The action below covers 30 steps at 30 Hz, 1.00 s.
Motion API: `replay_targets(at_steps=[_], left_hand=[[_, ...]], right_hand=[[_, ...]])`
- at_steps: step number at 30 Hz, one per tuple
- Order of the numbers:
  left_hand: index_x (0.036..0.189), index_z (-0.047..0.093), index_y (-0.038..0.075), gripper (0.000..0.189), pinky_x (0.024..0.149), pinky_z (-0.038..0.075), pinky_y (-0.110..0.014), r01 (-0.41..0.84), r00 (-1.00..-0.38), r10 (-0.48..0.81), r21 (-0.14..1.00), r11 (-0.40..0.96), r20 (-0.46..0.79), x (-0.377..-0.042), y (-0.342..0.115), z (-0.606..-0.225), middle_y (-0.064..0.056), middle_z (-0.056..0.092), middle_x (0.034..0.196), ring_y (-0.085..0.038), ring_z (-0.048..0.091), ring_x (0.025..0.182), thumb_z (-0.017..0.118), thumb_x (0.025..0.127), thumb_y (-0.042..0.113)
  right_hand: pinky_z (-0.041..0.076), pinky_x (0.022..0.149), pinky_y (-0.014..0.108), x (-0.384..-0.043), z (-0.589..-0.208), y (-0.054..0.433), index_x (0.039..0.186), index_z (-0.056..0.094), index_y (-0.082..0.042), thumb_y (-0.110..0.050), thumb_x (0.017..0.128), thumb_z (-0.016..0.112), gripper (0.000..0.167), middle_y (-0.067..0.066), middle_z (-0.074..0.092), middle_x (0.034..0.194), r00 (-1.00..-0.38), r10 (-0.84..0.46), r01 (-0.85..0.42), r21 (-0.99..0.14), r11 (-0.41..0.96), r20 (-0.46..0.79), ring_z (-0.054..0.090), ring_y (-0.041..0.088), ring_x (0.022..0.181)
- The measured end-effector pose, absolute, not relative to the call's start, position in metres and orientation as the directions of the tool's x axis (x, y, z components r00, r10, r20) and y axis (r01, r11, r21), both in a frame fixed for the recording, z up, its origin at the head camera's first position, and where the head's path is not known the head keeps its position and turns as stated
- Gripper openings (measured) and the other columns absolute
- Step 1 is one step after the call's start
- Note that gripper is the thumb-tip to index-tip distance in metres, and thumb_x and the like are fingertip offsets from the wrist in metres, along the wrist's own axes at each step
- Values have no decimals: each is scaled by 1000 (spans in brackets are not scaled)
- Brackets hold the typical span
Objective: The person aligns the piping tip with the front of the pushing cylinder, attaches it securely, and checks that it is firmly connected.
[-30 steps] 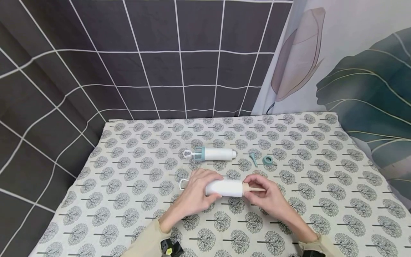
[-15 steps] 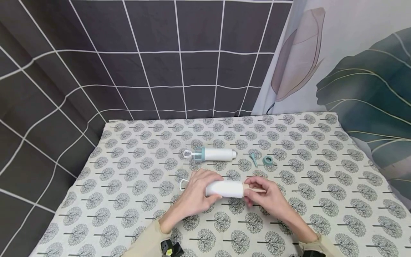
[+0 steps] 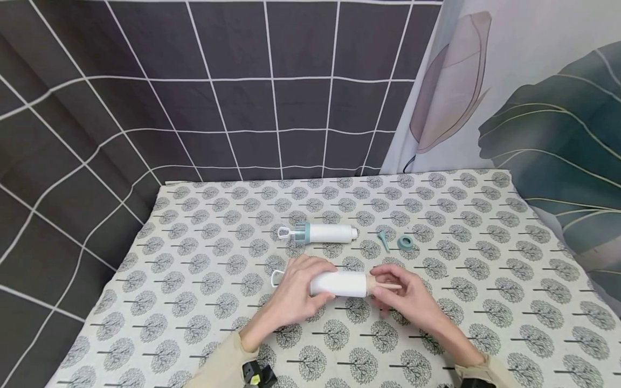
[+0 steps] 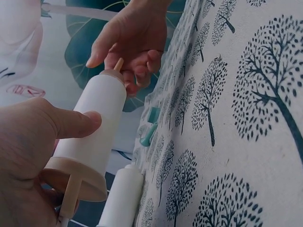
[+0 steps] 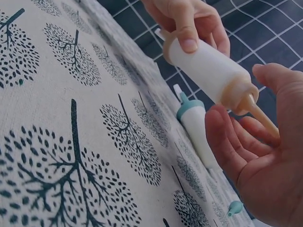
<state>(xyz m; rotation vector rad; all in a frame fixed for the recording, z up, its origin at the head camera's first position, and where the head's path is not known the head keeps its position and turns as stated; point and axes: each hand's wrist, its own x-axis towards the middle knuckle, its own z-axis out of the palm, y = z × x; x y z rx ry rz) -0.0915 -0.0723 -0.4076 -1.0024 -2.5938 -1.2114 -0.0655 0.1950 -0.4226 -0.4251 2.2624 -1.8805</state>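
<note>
Right wrist view: the left hand [image 5: 190,20] grips the white plastic cylinder [image 5: 206,68]; the right hand [image 5: 270,172] cups loose, parted fingers about its beige tapered nozzle [image 5: 262,117]. Keeping the cylinder steady should help.

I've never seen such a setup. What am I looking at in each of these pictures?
No machine here, just someone working bare-handed. The head view is taken from the person's head, looking down; each wrist view is taken from that wrist. The left hand grips a beige-ended white tube; the right hand is loosely curved around its beige nozzle, thumb apart from it. On the tree-print cloth lie a second white tube with a teal end, a small teal tapered piece and a teal ring.
</note>
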Motion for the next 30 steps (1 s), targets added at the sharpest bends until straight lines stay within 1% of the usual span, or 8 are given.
replay_targets(at_steps=[3,5,8,10,14,19,25,30], left_hand=[[114,69,5,47,95,41,-47,610,-775,517,642,464,363,-92,-73,-408,-6,69,117,-19,56,105,86,70,5],[114,68,5,48,95,41,-47,611,-776,513,640,466,368,-92,-73,-407,-6,69,117,-19,56,106,86,70,4],[113,69,5,47,95,41,-47,610,-777,510,640,467,369,-92,-73,-407,-6,69,117,-20,56,107,87,70,5],[113,69,5,47,95,41,-47,608,-778,511,642,467,365,-92,-73,-406,-6,69,117,-21,56,107,87,70,5],[113,69,5,46,95,41,-47,606,-778,515,644,467,359,-91,-73,-405,-7,69,117,-20,56,107,87,70,5],[113,69,5,46,96,41,-47,605,-778,518,645,467,355,-91,-72,-405,-7,69,117,-20,56,106,87,71,6],[112,69,5,45,98,40,-49,603,-778,521,646,467,350,-91,-72,-406,-6,69,116,-20,56,106,87,71,6],[113,69,5,45,99,39,-49,601,-779,521,649,466,348,-90,-72,-405,-6,69,117,-20,56,106,87,71,6]], right_hand=[[57,82,35,-68,-423,196,128,50,11,1,87,71,47,27,58,120,-935,-325,-201,-968,148,144,66,19,98],[55,87,34,-70,-424,197,129,50,10,7,84,72,50,28,54,124,-914,-339,-278,-952,126,222,63,18,103],[54,90,33,-72,-426,198,127,50,8,15,79,71,53,24,54,125,-872,-372,-374,-924,84,319,62,20,103],[54,90,32,-72,-428,198,126,52,7,18,76,71,55,19,55,124,-850,-385,-416,-907,73,359,62,20,103],[54,89,31,-72,-430,195,122,54,6,21,74,70,53,21,56,121,-826,-395,-462,-885,63,403,63,20,102],[54,88,31,-70,-430,193,116,58,4,23,73,70,49,19,59,116,-828,-381,-475,-875,90,411,64,18,101],[57,81,36,-66,-429,194,113,62,-3,15,77,74,42,18,62,114,-877,-353,-402,-899,171,325,67,17,99],[58,77,36,-66,-429,195,114,62,-1,10,81,73,37,21,63,113,-896,-343,-356,-918,176,282,67,16,98]])
